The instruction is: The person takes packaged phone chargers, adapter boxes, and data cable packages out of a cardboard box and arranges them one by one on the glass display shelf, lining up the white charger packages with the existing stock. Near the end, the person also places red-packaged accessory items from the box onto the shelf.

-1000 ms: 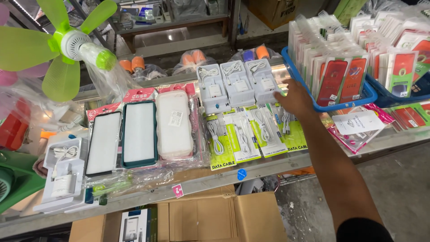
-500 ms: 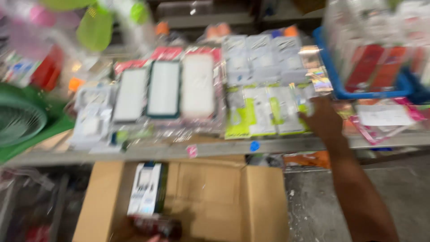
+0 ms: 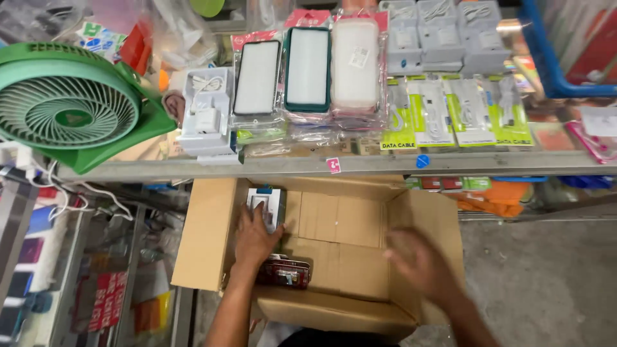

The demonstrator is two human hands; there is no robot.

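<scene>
Inside the open cardboard box, the left hand rests flat, fingers spread, on a small boxed gadget at its left wall; the right hand, blurred, hovers open and empty over its right side.

Cardboard box below shelf; fan on shelf (left end)

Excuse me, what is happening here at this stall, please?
A person reaches with both bare hands into an open brown cardboard box under a metal shelf edge. The left hand rests on a small white and teal packaged box, above a dark red packet. The right hand is blurred and empty.
</scene>
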